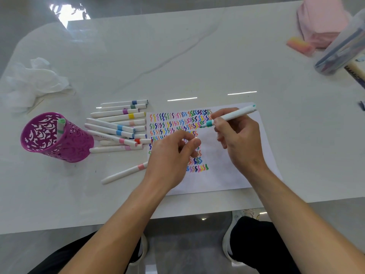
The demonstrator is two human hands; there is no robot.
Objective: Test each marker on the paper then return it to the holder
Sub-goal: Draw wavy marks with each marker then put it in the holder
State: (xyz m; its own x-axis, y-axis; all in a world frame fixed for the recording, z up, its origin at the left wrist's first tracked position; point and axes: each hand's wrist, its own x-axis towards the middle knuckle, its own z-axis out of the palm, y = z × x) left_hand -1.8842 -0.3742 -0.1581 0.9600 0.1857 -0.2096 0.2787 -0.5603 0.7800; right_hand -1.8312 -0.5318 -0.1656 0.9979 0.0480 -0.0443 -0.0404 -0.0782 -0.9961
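My right hand (239, 139) grips an uncapped teal marker (235, 114), its tip touching the white paper (233, 175) at the end of the second row of coloured squiggles. My left hand (171, 157) rests over the paper's left part and pinches a small white cap (196, 138) between thumb and fingers. The purple cut-out holder (57, 138) stands at the left with one green-banded marker (60, 125) inside. Several capped white markers (118, 125) lie in a pile between holder and paper. A pink-banded marker (124, 173) lies apart, near my left wrist.
Crumpled white tissue (33, 82) lies at the far left. A pink cloth (322, 20), a pink-yellow eraser-like block (300, 46) and a clear tub of pens (341, 50) sit at the back right. The table's front edge runs just below the paper.
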